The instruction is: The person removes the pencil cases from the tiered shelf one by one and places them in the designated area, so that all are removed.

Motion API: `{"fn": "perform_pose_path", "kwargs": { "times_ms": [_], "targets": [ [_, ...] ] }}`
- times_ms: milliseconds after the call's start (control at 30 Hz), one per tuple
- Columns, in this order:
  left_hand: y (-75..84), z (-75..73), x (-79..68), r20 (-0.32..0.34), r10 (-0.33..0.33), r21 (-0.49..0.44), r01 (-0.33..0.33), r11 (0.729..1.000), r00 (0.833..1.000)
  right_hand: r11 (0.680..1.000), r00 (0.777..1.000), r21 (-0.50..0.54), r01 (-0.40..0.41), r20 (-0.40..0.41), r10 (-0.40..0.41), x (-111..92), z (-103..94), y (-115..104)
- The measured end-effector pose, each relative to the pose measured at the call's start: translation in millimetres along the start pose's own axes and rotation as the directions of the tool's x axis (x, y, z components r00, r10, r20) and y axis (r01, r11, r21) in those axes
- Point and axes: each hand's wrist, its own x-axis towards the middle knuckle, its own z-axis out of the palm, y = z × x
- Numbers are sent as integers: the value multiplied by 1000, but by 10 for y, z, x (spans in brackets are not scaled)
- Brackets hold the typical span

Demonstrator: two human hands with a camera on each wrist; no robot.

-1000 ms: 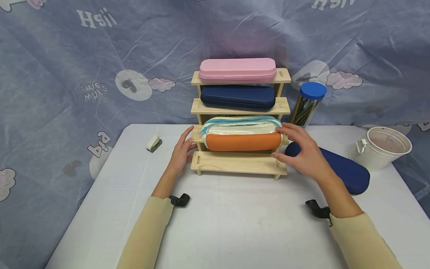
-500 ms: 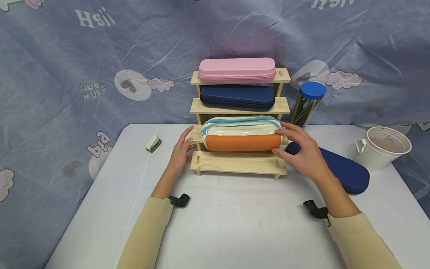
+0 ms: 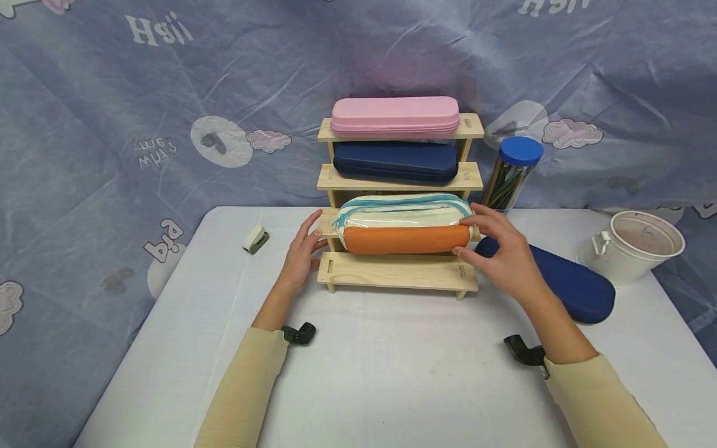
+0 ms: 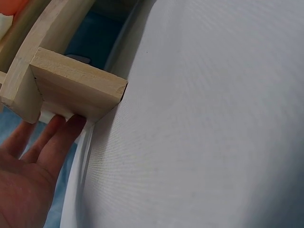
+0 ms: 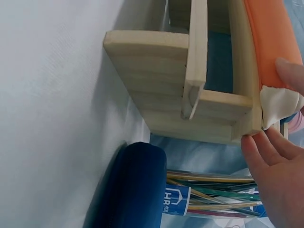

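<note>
So there's a big grey-blue curtain (image 3: 95, 93) at the far side, then a white table (image 3: 386, 373), and on it a stepped wooden rack (image 3: 398, 274). The orange pouch (image 3: 406, 240) sits on the second tier up from the near side, long axis running left-right along the board. A navy case (image 3: 566, 280) lies slantwise on the table, right of the rack.

The right hand (image 3: 506, 255) is the nearer one: it's right at the pouch's right end, so the pouch stretches away leftward from it. Digits spread, one on the orange, others against the wood, not really clamped imo. The left hand (image 3: 299, 258) has its fingers spread too, touching the rack's left end, just beside the pouch.

Writing: curtain lettering (image 3: 159, 31) looks like "Haii", other bits are mirrored. The jar (image 3: 515, 171) has a small blue label (image 5: 176, 200), maybe "HB", can't swear to it.
</note>
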Motion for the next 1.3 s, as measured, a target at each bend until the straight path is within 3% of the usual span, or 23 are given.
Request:
{"fn": "perform_pose_path", "kwargs": {
  "times_ms": [1133, 1300],
  "targets": [
    [8, -10, 5, 1, -10, 15, 10, 1000, 1000, 997, 987, -66, 49, -147, -58, -178, -20, -62],
    [-123, -46, 67, -7, 1, 18, -1, 1000, 1000, 997, 988, -63, 36, -148, -45, -213, -55, -92]
  ]
}}
